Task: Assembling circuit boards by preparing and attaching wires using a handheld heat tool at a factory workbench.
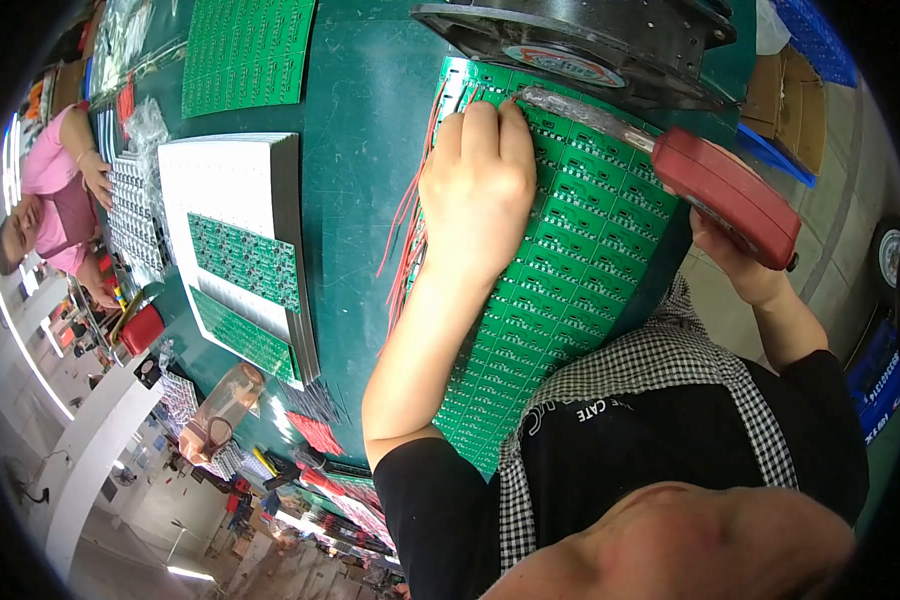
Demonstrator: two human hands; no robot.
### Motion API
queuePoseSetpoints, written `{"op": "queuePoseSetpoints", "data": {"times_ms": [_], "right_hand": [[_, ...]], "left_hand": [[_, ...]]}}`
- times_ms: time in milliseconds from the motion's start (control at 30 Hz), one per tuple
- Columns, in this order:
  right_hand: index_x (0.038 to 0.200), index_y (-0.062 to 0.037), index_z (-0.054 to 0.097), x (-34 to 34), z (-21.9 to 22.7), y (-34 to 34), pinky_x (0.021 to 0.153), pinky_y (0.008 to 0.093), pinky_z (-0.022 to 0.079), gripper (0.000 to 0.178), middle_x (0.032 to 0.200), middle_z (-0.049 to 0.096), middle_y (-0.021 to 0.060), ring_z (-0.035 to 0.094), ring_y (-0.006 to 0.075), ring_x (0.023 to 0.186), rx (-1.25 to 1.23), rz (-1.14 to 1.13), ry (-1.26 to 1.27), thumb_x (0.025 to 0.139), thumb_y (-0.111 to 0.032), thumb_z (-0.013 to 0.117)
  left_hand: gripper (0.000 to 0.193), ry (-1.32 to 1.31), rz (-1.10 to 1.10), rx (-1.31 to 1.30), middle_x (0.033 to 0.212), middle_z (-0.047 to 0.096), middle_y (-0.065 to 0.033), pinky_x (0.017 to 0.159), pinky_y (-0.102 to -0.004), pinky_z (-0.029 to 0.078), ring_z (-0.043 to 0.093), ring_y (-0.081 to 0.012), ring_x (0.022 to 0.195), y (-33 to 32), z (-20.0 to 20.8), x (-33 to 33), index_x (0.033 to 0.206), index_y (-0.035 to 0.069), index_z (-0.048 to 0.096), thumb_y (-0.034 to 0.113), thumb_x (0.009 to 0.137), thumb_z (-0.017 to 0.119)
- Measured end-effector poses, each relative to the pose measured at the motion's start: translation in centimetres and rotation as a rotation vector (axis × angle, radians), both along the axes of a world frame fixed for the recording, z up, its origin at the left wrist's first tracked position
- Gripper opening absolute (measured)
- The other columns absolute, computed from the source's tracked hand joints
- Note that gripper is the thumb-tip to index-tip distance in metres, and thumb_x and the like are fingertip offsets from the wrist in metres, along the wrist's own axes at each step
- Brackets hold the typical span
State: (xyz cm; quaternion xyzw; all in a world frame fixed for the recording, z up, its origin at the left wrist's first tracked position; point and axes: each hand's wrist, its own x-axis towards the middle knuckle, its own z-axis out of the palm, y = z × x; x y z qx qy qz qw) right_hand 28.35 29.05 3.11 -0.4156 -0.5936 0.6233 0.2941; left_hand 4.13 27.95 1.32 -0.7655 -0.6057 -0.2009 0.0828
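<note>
A large green panel of circuit boards (pixel 570 260) lies in front of me, divided into many small boards with dark components. My left hand (pixel 480 175) rests over its far left part, fingers curled down and tips hidden beneath them. Red wires (pixel 410 220) run along the panel's left edge beside this hand. In my right hand (pixel 735 255) is a red gun-shaped hand tool (pixel 730 190), held at the panel's right side. Its long metal barrel (pixel 590 115) reaches left across the far boards, its tip close to my left fingers.
A black round fan (pixel 590 50) stands just beyond the panel. To the left are a white stack (pixel 225 180) with green boards on it and another green panel (pixel 248 55). A clear plastic jar (pixel 220 405) sits farther left, and a person in pink (pixel 65 190) is across the table.
</note>
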Motion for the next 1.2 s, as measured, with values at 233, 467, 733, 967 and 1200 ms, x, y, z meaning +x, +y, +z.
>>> {"op": "queuePoseSetpoints", "data": {"times_ms": [233,467,733,967,1200], "right_hand": [[0.118,0.0010,0.043,0.4,-0.3,-0.3,0.060,0.0198,0.041,0.055,0.103,0.055,0.0054,0.049,0.0055,0.067,0.025,-0.016,-0.030,0.068,-0.005,0.067],[0.117,0.0021,0.043,1.3,-0.4,-0.5,0.064,0.0214,0.041,0.052,0.103,0.054,0.0069,0.049,0.0069,0.071,0.032,0.010,-0.040,0.070,-0.005,0.064],[0.123,-0.0013,0.033,3.3,-0.6,-5.1,0.055,0.0221,0.037,0.055,0.110,0.051,0.0155,0.044,0.0093,0.060,0.074,0.011,0.026,0.079,-0.025,0.057],[0.117,0.0004,0.042,3.8,-2.0,-11.4,0.060,0.0221,0.038,0.046,0.105,0.054,0.0107,0.044,0.0091,0.066,0.050,0.001,0.157,0.078,-0.019,0.059],[0.120,0.0006,0.037,0.6,-4.5,-16.0,0.060,0.0252,0.040,0.051,0.112,0.050,0.0156,0.045,0.0118,0.064,0.058,0.176,0.224,0.079,-0.023,0.057]], "left_hand": [[0.008,0.007,-0.002,0.001,0.067,0.047,-0.0061,0.047,-0.0270,0.043,0.049,-0.0184,0.060,0.1,0.0,-0.1,0.076,0.001,0.056,0.004,0.068,0.055],[0.010,0.021,0.008,0.008,0.069,0.047,-0.0062,0.048,-0.0269,0.043,0.049,-0.0181,0.062,0.2,0.0,0.1,0.077,0.001,0.056,0.005,0.068,0.055],[0.011,-0.208,0.092,-0.060,0.074,0.054,-0.0122,0.060,-0.0359,0.043,0.054,-0.0287,0.067,-1.9,0.9,-1.7,0.081,0.001,0.056,-0.001,0.069,0.055],[0.007,-0.335,0.390,-0.057,0.076,0.056,-0.0117,0.059,-0.0296,0.044,0.056,-0.0247,0.067,-13.8,3.7,-5.7,0.083,0.001,0.056,0.000,0.076,0.053],[0.006,-0.647,0.824,-0.233,0.071,0.055,-0.0094,0.058,-0.0308,0.043,0.054,-0.0221,0.063,-31.0,2.5,-6.0,0.080,0.002,0.055,0.005,0.076,0.057]]}}
